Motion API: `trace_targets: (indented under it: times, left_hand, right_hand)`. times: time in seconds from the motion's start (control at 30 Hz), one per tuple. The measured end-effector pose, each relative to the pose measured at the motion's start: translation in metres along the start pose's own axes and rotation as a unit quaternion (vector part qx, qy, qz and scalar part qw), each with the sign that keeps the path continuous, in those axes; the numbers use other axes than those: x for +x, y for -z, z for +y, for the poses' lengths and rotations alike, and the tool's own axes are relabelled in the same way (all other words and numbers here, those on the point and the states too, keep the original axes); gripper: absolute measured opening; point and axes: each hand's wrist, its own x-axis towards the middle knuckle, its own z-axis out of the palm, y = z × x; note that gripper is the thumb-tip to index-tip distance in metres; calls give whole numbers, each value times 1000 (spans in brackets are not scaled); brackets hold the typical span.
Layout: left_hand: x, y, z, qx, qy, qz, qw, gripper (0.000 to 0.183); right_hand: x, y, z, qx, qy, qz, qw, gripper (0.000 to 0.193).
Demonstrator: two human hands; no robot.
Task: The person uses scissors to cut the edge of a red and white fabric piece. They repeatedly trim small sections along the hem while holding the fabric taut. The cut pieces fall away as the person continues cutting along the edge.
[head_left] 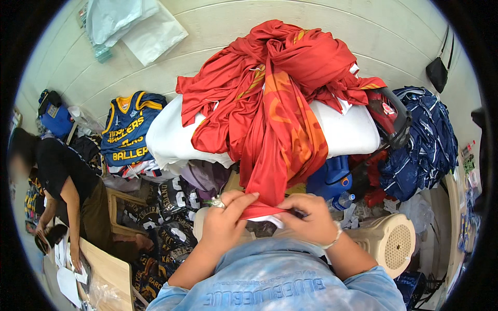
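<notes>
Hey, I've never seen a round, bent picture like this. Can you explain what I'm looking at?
There's no machine here, just a person working bare-handed. A wide fisheye camera on their head looks down, which bends straight edges. Their left hand and right hand both grip the near end of some red cloth. The rest lies heaped over a white surface. A navy jersey is to the left, navy clothing to the right. Another person is at far left.
</notes>
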Motion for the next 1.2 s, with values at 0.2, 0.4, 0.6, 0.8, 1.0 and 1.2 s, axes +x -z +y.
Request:
trace_targets:
  times: [0.2, 0.4, 0.6, 0.8, 1.0, 1.2]
  left_hand:
    - [-3, 12, -31, 44, 64, 99, 992, 47]
    - [3, 7, -43, -168, 180, 124, 961, 33]
    - [10, -9, -31, -324, 159, 24, 932, 41]
    - [15, -6, -32, -146, 160, 70, 974, 20]
    - [12, -8, -33, -262, 185, -82, 944, 14]
    - [10, -18, -10, -696, 296, 7, 655, 34]
  right_hand:
    - [-1, 77, -21, 248, 127, -20, 960, 12]
    - [33, 120, -41, 243, 225, 201, 922, 13]
    - [79, 91, -43, 130, 90, 323, 933, 10]
    - [93, 82, -52, 115, 81, 309, 940, 13]
    - [122, 64, -33, -11, 181, 131, 975, 23]
    - [72, 30, -7, -96, 59, 59, 992, 31]
